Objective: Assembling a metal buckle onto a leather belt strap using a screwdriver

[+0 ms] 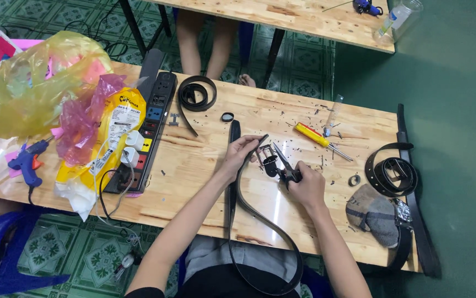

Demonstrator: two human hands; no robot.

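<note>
**A:** Head view, looking down: our left hand (pixel 239 154) pinches the end of a black belt (pixel 249 218), fingers closed around the strap just left of its metal buckle (pixel 267 156). Our right hand (pixel 306 185) is wrapped shut on a pair of scissors (pixel 285 165), blades pointing up toward the buckle.

**B:** And the belt itself?

**A:** It runs from the buckle down across the wooden desk (pixel 205 165), off the near edge and loops over our lap. Left of the buckle, well apart, lies a power strip (pixel 148 129) with plugs in it; right of the buckle, a yellow-handled screwdriver (pixel 318 138).

**B:** What do we judge could go wrong?

**A:** The scissor tips sit very close to our left fingertips. If the blades slip off the stiff strap or the metal, we think they could nick that hand. The hanging loop may also drag the strap sideways and pull the cut crooked.

**B:** Anything else near the buckle?

**A:** Small dark scraps litter the desk around it, and a small black ring (pixel 227 117) lies above and to its left. A coiled belt (pixel 392 174) lies far right of the buckle, beyond reach of the blades.
</note>
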